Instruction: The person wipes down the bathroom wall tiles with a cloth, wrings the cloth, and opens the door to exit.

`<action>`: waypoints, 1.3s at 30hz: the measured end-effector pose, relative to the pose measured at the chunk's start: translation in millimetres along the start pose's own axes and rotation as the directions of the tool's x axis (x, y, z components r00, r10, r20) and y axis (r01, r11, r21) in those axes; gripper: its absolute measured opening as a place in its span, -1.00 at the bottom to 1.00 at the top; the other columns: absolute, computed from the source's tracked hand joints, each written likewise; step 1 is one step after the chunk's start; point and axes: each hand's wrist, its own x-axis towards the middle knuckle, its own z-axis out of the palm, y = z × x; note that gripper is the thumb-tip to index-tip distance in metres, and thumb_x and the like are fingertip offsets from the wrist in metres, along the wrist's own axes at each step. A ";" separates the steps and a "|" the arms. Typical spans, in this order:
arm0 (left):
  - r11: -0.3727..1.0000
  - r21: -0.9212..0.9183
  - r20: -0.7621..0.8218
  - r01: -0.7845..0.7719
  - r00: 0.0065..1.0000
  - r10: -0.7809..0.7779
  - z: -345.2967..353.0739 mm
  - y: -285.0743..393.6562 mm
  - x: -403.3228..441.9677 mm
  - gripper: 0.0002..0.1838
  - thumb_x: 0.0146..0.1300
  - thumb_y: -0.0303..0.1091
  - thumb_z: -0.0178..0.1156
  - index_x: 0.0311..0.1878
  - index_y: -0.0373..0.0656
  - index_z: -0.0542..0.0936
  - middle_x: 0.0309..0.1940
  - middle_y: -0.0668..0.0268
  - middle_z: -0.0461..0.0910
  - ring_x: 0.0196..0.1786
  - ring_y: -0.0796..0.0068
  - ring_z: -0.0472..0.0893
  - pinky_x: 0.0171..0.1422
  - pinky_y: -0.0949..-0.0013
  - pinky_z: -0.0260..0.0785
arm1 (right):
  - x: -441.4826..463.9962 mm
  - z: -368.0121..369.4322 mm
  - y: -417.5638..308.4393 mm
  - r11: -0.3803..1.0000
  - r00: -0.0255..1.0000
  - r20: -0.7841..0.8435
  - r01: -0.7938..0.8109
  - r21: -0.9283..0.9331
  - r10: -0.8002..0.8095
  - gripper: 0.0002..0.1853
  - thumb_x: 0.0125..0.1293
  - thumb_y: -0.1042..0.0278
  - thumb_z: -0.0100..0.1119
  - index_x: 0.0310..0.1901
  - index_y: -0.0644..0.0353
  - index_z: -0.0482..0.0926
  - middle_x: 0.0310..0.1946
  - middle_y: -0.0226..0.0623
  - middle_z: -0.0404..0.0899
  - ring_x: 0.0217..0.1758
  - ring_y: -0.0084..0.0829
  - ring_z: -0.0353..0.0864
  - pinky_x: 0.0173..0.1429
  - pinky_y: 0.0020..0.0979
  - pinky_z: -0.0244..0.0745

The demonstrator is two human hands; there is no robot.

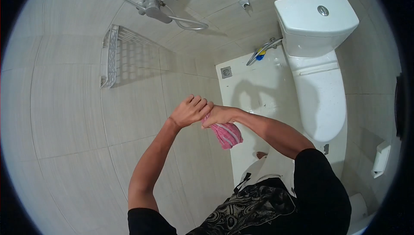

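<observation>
A pink cloth with pale stripes [227, 135] is bunched up between my two hands, its loose end hanging below them. My left hand [192, 112] is closed, its fingers curled over the top of the bundle and pressed against the other hand. Wrapped round the cloth just beside it is my right hand [219, 115], also closed, with the thumb side toward me. Part of the cloth is hidden inside the fists. Both hands are in mid-air in front of my body.
A white toilet [321, 92] stands at the right. On the tiled wall are a shower mixer [156, 10] with a hose and a metal rack [111, 56]. The floor has a drain [226, 72] and a blue and yellow item [260, 54] near the toilet hose.
</observation>
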 end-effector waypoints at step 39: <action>-0.594 -0.797 0.591 0.113 0.348 -0.727 29.2 47.7 24.0 -0.89 0.01 -0.53 0.20 -0.54 -0.16 0.47 -0.67 0.42 0.40 -0.65 0.60 0.36 -0.60 0.42 0.14 | 58.8 -73.4 -28.6 -0.338 0.767 0.465 0.337 -0.879 -0.442 -0.85 0.21 0.25 0.10 -0.29 0.13 0.47 -0.42 -0.24 0.58 -0.29 -0.24 0.68 -0.31 -0.27 0.57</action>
